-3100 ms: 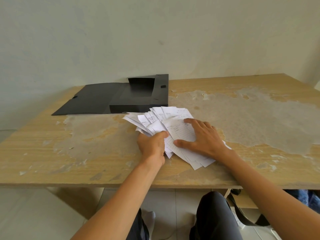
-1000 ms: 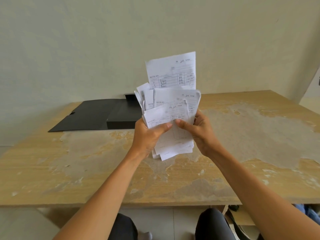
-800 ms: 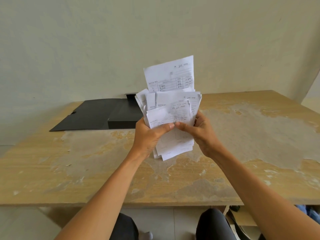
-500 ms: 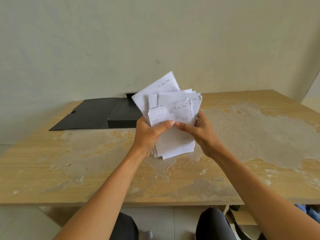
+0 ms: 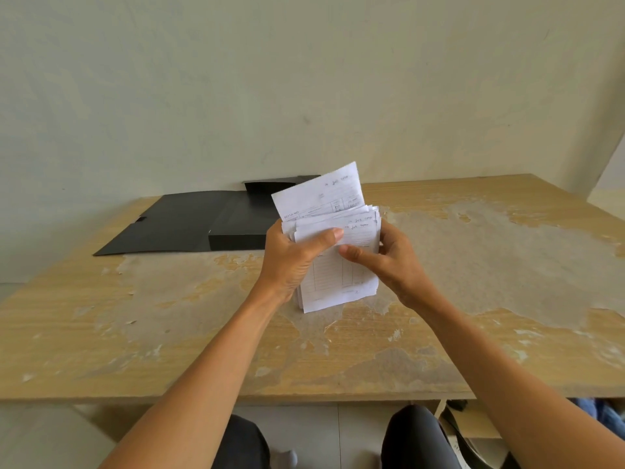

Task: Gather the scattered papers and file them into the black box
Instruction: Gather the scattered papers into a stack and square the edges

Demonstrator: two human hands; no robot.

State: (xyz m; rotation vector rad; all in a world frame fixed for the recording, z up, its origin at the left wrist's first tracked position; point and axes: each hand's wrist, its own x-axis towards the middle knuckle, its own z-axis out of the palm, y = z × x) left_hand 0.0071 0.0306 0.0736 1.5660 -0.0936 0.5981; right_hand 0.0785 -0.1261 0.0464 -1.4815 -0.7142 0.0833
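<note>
A worn wooden table [image 5: 473,333] with peeling, patchy veneer stands against a plain pale wall. Above its middle, both hands clamp one upright stack of papers [image 5: 338,265]: the left hand [image 5: 291,258] wraps the left edge with its thumb pressed across the front sheet, and the right hand [image 5: 392,262] closes on the right edge, its thumb laid on the same face. A moment ago the sheets fanned out high and uneven; now they have dropped into a tighter block whose bottom edge meets the tabletop, so the squaring-up looks nearly finished. One slip at the back still pokes up, tilted, above the rest. The papers are white printed forms with ruled tables and handwritten notes. Beyond the grip and to its left lies the black box [image 5: 236,228], open, its flat lid spread further left. Filing comes next, I judge.
</note>
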